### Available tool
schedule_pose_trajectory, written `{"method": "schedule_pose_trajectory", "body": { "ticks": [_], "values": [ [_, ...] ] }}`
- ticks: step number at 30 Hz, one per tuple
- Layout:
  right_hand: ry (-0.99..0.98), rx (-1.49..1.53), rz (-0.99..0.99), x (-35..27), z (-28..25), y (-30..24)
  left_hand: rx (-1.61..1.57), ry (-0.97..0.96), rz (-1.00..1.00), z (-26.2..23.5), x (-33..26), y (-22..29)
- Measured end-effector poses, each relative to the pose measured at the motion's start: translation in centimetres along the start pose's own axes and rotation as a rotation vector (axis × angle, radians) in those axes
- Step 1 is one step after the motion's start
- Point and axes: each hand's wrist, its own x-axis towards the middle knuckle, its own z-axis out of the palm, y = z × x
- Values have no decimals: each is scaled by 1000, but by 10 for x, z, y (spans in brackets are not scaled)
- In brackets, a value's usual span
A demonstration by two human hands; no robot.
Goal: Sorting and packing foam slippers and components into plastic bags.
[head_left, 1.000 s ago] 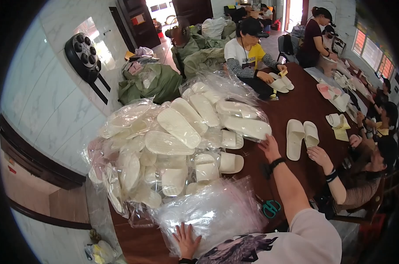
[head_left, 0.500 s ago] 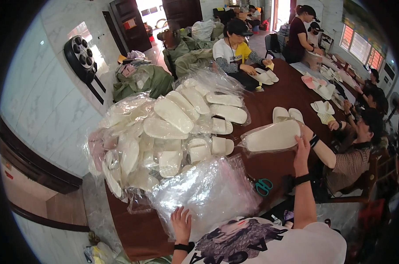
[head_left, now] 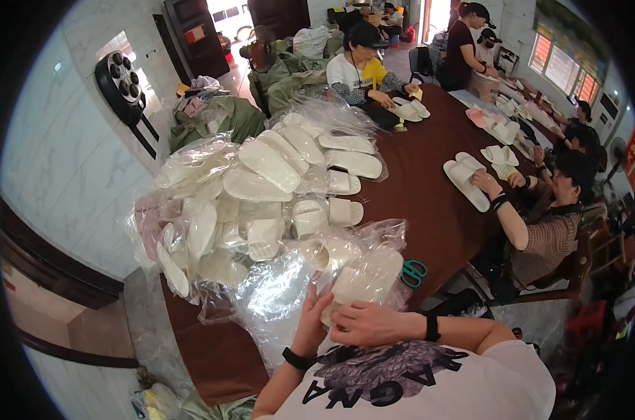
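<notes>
Resting above a stack of flat clear bags at the lower middle of the frame, 1 cream slipper is lying sole-up inside a clear plastic bag, and both hands are meeting at its near end. The right hand is curling its fingers closely together and seems to be pinching the plastic there. The left hand is extending its index finger along the left edge; its other fingers are partly hidden, so whether they are gripping anything is impossible to tell. Just beyond, 1 more slipper is showing its strap opening, possibly sharing the bag. Judging by where the hands are meeting, the step in hand is probably dealing with the bag's near end, though closing and straightening are looking alike here. The next move is likely calling for a steady left hold while the right fingers are managing loose plastic, without dragging the slick stack underneath. Teal-handled scissors are lying just right of the bag, and a pile of bagged slippers is filling the centre left.
</notes>
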Motion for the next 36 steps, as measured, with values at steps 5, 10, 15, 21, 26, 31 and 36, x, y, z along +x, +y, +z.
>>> {"method": "schedule_pose_trajectory", "body": {
  "ticks": [5, 10, 15, 21, 26, 31, 36],
  "values": [
    [109, 411, -126, 13, -2, -2, -1196, 307, -668, -5, -35, 9],
    [240, 481, 120, -4, -4, 29, -834, 395, -731, -1, -122, -75],
    [224, 267, 530, -46, 20, 75, -220, 433, -884, 13, -160, -107],
    [372, 560, 971, -72, 71, 112, -278, 629, -929, 36, -141, -112],
    [-285, 1273, 938, -66, 99, 123, -225, 656, -921, 48, -157, -143],
    [366, 985, 850, -54, 98, 124, -239, 637, -900, 49, -156, -140],
    [230, 1466, 685, -53, 93, 130, -372, 711, -852, 52, -153, -133]
  ]
}}
